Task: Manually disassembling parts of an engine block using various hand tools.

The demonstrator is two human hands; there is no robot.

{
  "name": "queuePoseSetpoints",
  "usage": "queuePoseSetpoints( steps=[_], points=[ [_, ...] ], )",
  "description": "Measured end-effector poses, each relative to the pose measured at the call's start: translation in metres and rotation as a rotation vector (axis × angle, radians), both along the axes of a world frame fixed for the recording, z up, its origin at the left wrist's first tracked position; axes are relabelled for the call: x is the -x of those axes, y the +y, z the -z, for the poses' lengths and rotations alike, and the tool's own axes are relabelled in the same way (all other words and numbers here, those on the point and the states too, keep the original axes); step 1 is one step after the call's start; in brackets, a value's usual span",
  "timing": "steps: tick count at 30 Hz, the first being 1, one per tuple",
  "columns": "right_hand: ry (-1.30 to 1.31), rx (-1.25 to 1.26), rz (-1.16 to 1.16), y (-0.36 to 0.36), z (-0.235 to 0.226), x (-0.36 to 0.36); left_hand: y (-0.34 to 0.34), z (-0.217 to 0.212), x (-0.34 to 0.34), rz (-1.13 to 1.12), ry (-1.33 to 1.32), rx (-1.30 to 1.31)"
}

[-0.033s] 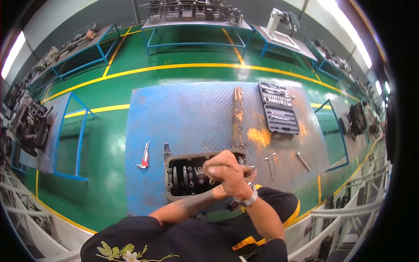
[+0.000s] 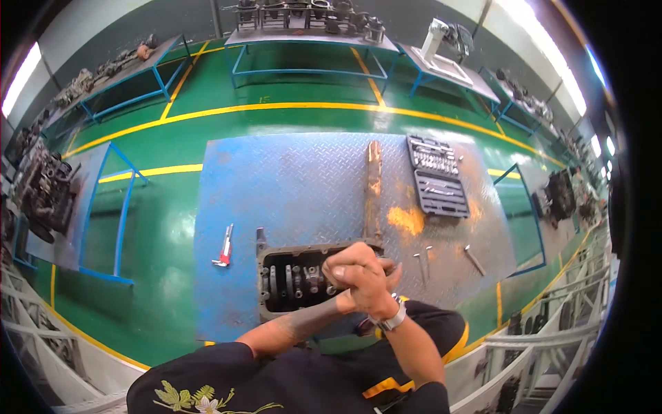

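Observation:
An engine block [image 2: 258,265] lies open side up near the front edge of the metal-topped table [image 2: 289,186], with a crankshaft [image 2: 288,279] visible inside. Over its right end my forearms cross. My right hand [image 2: 358,272], with a silver watch [image 2: 392,316] at the wrist, is closed in a fist; whatever it grips is hidden. Mostly behind it, my left hand [image 2: 394,273] shows only some curled fingers at the right. What those fingers hold cannot be made out.
A red-and-silver tool [image 2: 225,247] lies left of the block. Right of it are a slim metal tool [image 2: 423,265], a short bar-like tool [image 2: 474,260] and an open black socket set [image 2: 439,176]. A worn, paint-marked beam [image 2: 374,186] extends behind the block. Parts-laden benches [image 2: 310,36] stand farther off.
The whole view has shifted slightly, the table sitting a little lower and left. Both hands keep almost the same pose; a small silver glint beside the left fingers no longer shows.

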State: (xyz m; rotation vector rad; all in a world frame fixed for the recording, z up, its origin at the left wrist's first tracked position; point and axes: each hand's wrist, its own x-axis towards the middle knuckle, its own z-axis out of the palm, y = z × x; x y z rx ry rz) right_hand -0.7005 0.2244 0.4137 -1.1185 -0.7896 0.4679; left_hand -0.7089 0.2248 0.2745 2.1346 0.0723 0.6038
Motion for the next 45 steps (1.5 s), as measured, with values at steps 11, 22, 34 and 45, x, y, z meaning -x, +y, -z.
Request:
queuePoseSetpoints(
  steps=[11, 22, 34, 45],
  points=[
    [-0.092, 0.183, 0.008, -0.066, -0.004, -0.011, 0.091, 0.013, -0.034, 0.471, 0.368, 0.397],
    [-0.145, 0.053, -0.052, -0.018, 0.013, -0.043, 0.104, -0.004, 0.113, 0.242, 0.126, 0.694],
    [-0.621, -0.102, 0.265, 0.002, 0.039, 0.011, 0.025, -0.021, -0.004, 0.476, 0.350, 0.182],
    [-0.406, 0.080, 0.260, -0.049, 0.014, -0.030, 0.124, -0.048, -0.020, 0.561, 0.454, 0.505]
  ],
)
